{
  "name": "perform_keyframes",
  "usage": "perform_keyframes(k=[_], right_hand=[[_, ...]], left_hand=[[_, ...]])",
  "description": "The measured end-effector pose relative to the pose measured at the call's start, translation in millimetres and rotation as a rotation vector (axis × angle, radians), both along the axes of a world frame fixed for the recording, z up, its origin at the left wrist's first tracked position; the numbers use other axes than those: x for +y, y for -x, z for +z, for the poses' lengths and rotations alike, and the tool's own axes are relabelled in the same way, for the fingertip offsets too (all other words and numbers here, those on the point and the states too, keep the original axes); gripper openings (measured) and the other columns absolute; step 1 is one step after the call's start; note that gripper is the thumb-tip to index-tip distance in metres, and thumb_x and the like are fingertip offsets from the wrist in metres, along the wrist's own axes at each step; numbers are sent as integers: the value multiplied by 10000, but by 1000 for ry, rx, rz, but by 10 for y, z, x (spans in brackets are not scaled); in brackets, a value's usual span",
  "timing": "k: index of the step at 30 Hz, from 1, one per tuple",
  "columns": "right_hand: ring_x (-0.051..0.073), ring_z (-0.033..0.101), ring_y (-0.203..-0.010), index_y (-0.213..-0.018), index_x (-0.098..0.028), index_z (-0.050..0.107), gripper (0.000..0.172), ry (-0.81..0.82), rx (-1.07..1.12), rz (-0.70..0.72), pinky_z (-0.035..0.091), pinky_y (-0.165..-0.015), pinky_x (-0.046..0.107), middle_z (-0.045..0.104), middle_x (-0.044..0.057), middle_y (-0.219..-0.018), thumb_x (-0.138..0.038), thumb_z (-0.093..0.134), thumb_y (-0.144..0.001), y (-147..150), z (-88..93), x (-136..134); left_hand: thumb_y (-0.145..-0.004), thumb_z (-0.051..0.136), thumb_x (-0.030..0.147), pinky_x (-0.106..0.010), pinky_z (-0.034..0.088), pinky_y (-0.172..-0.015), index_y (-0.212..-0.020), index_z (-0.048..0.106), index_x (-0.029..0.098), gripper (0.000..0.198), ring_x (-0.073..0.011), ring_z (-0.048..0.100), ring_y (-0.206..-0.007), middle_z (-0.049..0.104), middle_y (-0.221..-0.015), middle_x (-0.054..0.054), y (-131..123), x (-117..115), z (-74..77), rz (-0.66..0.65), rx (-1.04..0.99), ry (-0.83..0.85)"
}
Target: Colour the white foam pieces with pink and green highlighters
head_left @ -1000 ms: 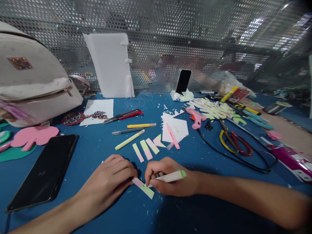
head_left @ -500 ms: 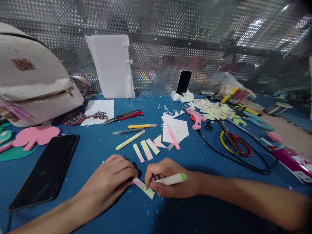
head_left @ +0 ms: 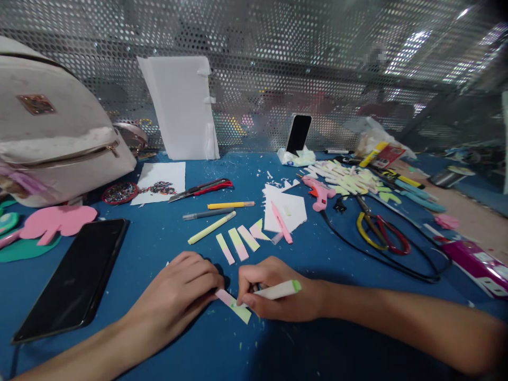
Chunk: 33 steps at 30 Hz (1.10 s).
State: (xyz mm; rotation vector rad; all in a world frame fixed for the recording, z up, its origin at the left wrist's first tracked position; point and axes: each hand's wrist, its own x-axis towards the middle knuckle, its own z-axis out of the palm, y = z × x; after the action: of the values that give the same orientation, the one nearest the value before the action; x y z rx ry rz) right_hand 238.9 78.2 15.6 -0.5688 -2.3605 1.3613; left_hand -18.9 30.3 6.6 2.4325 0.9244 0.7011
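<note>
Head view: closed right hand [head_left: 291,278] grips marker [head_left: 281,290]; left hand [head_left: 188,283], half curled, pins strip [head_left: 242,314]; weak pressure could let it skid

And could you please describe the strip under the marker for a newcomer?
On the blue table, look between the left hand and right hand. The pink and yellow-green strip lies there, under the green-ended marker. Unlike the similar strips beyond, it touches the left hand.
</note>
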Motion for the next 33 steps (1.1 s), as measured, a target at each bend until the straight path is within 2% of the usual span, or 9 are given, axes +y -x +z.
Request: perform_keyframes(k=[15, 18, 21, 23, 28, 33], right_hand=[[91, 517, -543, -882, -150, 658, 218, 20, 12, -13, 358, -524, 176, 606, -19, -641, -335, 575, -962, 0, -14, -12], [95, 532, -553, -874, -153, 639, 199, 97, 19, -13, 386, -542, 177, 608, -20, -639, -317, 576, -967, -1, -13, -3], [98, 550, -551, -903, -145, 614, 244, 221, 86, 6, 420, -561, 184, 599, -20, -634, -353, 542, -1008, -8, -26, 21], [99, 556, -552, -932, -139, 615, 265, 250, 115, 23, 430, -564, 187, 598, -18, -641, -372, 529, -1022, -12, -37, 31], [98, 546, -583, -921, -144, 646, 177, 145, 60, -8, 409, -554, 178, 616, -12, -663, -299, 579, -976, -7, -30, 17], [97, 518, -581, -893, -147, 635, 172, 124, 66, -20, 384, -544, 179, 604, -13, -668, -290, 572, -964, -4, -15, 8]], left_hand=[[-1078, 469, 152, -340, 448, -859, -1112, 612, 227, 165, -212, 618, -913, 674, -1005, -52, 0, 2, 2, 19, 12, -21], [-1093, 452, 177, -344, 447, -863, -1119, 606, 227, 164, -212, 615, -910, 672, -1002, -58, -3, -4, 6, 18, 13, -16], [-1104, 441, 191, -354, 438, -868, -1134, 592, 231, 159, -215, 608, -908, 661, -996, -57, -6, -5, 7, 10, 10, -15], [-1102, 448, 186, -358, 433, -876, -1140, 588, 234, 154, -217, 603, -914, 655, -1000, -55, -6, -4, 7, 5, 12, -11], [-1104, 445, 192, -353, 426, -878, -1135, 589, 231, 152, -215, 600, -915, 657, -1016, -51, -1, -2, -1, 14, 15, 1], [-1101, 448, 185, -360, 408, -871, -1140, 580, 237, 147, -221, 587, -911, 650, -1002, -47, -4, -3, -8, 7, 6, -6]])
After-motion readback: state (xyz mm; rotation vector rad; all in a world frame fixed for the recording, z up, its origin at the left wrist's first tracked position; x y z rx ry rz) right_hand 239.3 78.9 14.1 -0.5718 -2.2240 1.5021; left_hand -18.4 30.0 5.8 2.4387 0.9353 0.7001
